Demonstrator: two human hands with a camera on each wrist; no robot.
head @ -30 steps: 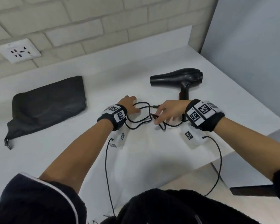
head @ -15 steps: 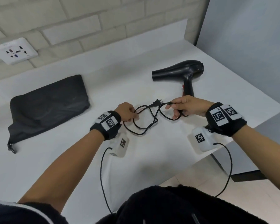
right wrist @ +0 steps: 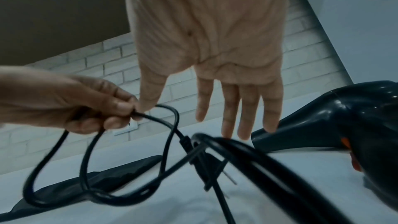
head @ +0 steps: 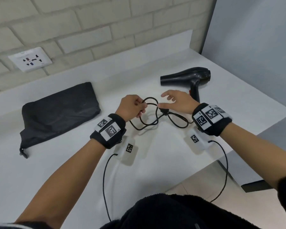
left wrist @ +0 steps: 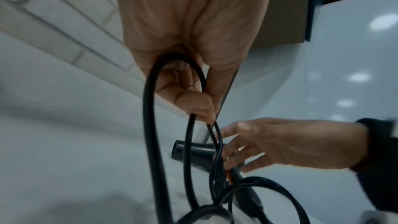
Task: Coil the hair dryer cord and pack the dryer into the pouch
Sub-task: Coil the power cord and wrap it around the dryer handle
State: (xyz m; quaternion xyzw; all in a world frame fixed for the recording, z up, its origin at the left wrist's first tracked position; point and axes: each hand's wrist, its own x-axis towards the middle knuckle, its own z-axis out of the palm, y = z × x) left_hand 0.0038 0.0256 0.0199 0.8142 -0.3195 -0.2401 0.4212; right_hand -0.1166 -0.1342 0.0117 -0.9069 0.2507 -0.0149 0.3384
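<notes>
1. Two or three loose loops of the cord (head: 149, 119) hang from the left hand (head: 132, 107), whose fingers are curled round the strands near the top of the coil. The loops are uneven and cross each other above the table (head: 155, 171), so they could tangle or slide out of line if the grip slackens.
2. The plug (head: 164, 111) dangles at the crossing of the loops, just beside the right hand's thumb. It could swing through a loop and knot the coil, in my judgement the likeliest snag.
3. The right hand (head: 177, 101) is spread, fingers straight, holding nothing; only its thumb tip seems to touch the cord. With one hand holding, a tug on the remaining length could pull strands free.
4. The hair dryer (head: 188, 78) lies on its side on the table behind the right hand, its handle pointing toward the person. Cord still runs to the handle, so a hard pull while winding could drag the dryer toward the table's edge.
5. The pouch (head: 59, 109) lies flat well to the left, apart from everything else. Whether its mouth is open I cannot tell; a bulky, untidy coil may not fit easily.
</notes>
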